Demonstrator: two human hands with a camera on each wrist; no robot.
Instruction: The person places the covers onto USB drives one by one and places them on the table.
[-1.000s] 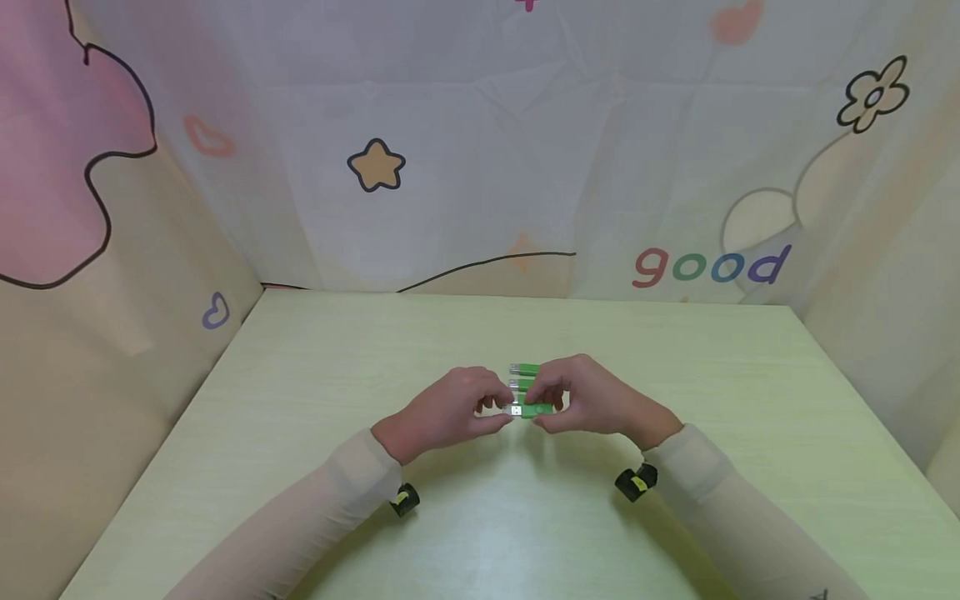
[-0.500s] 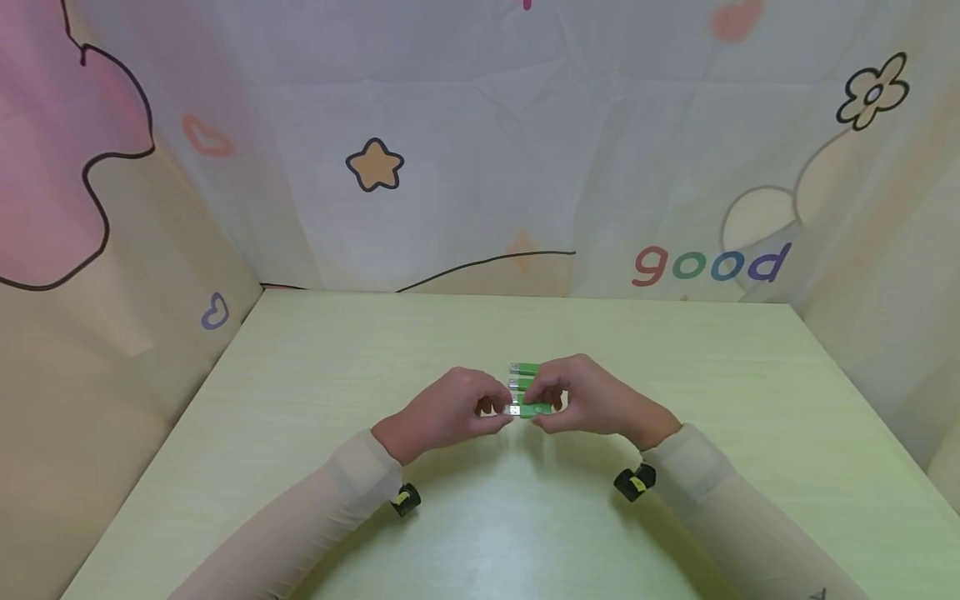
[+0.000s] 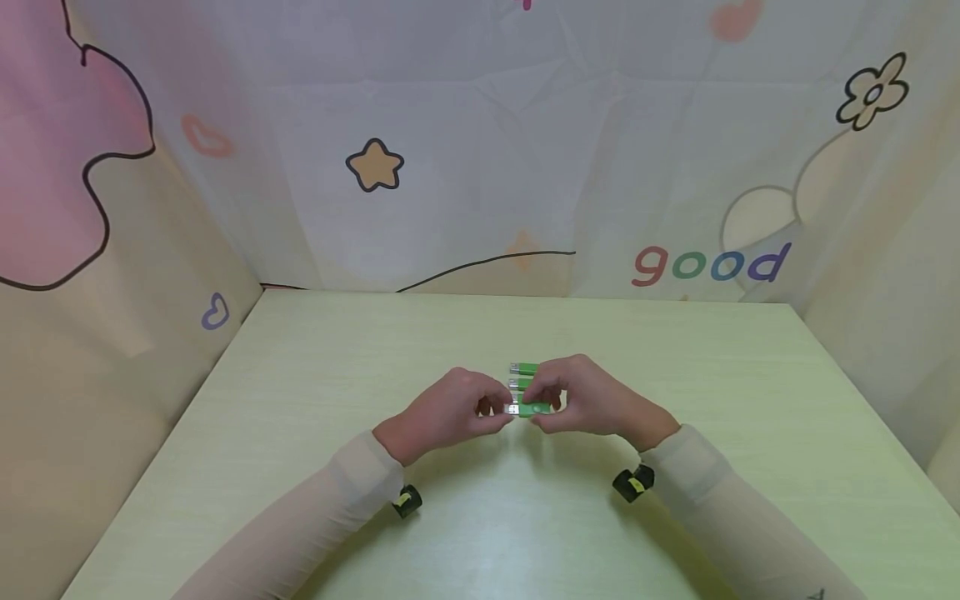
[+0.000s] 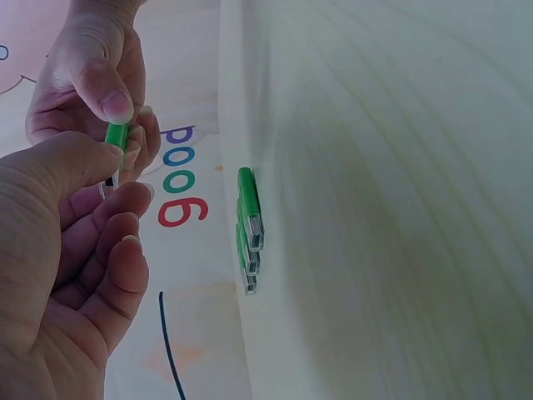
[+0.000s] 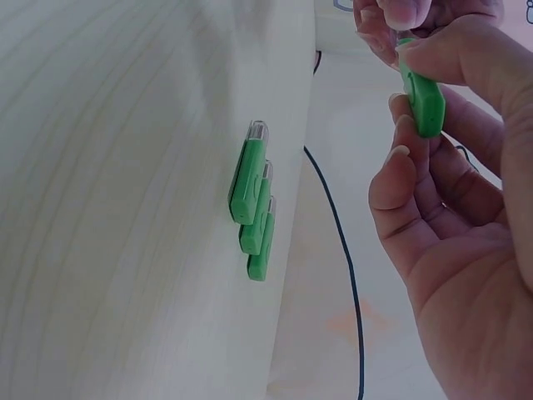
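Observation:
Above the table, both hands hold one green USB stick (image 3: 536, 409) with a silver connector, roughly level and pointing left. My right hand (image 3: 581, 396) pinches its green body (image 5: 426, 107) between thumb and fingers. At the connector end, the thumb and fingertips of my left hand (image 3: 457, 404) pinch the tip, where a clear cap (image 4: 107, 190) shows partly behind them. Three more green USB sticks lie side by side on the table beyond; the nearest stick (image 5: 246, 182) has a clear cap over its connector. In the head view my right fingers partly cover this row.
The pale wooden table (image 3: 360, 342) extends on all sides of the hands. A printed cloth (image 3: 480, 167) with a star, a flower and the word "good" hangs behind it and along the sides. A small black camera sits at each wrist (image 3: 633, 482).
Almost nothing differs. The USB stick and both hands keep the same hold, with the stick shifted very slightly left.

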